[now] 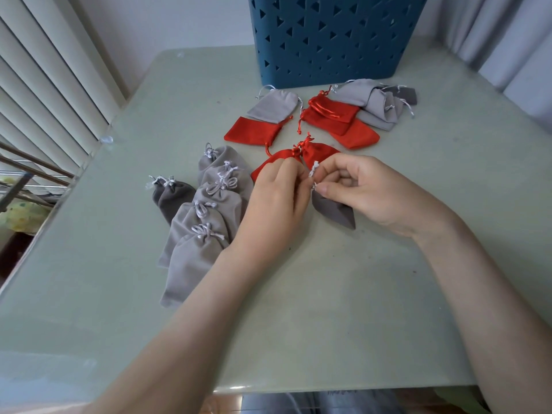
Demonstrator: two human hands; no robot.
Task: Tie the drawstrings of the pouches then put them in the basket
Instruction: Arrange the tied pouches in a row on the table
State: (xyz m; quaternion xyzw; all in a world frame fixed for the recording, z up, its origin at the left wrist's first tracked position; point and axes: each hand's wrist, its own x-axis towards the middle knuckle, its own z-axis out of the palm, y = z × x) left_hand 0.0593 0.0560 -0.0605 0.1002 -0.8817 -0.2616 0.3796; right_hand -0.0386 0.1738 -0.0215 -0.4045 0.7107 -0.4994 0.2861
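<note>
Head view, one moment recorded. The left hand [277,189] has its fingers curled, the tips closing on the neck of a dark grey pouch [334,210]; its exact hold is hidden by its own fingers. The right hand [358,189] pinches the white drawstring [314,168] between thumb and forefinger, a short end of cord standing up above the pinch. The two hands meet fingertip to fingertip over the middle of the table [298,309]. The pouch hangs down from the fingers, under the right palm; whether its lower corner touches the table cannot be told.

Left of the hands lies a row of light grey pouches [209,210], overlapping, their necks gathered and knotted. Just beside them, further left, are two dark grey tied pouches [170,195]. Two tied red pouches [316,150] lie just beyond the hands.

Further back lie flat, open-necked pouches: one red pouch [254,131] with a light grey one [273,104] overlapping it, a red stack [328,118], and a grey heap [367,100]. The blue basket [328,40], with triangular cut-outs, stands at the far edge of the table, well apart from the held pouch. Its inside is out of view.
</note>
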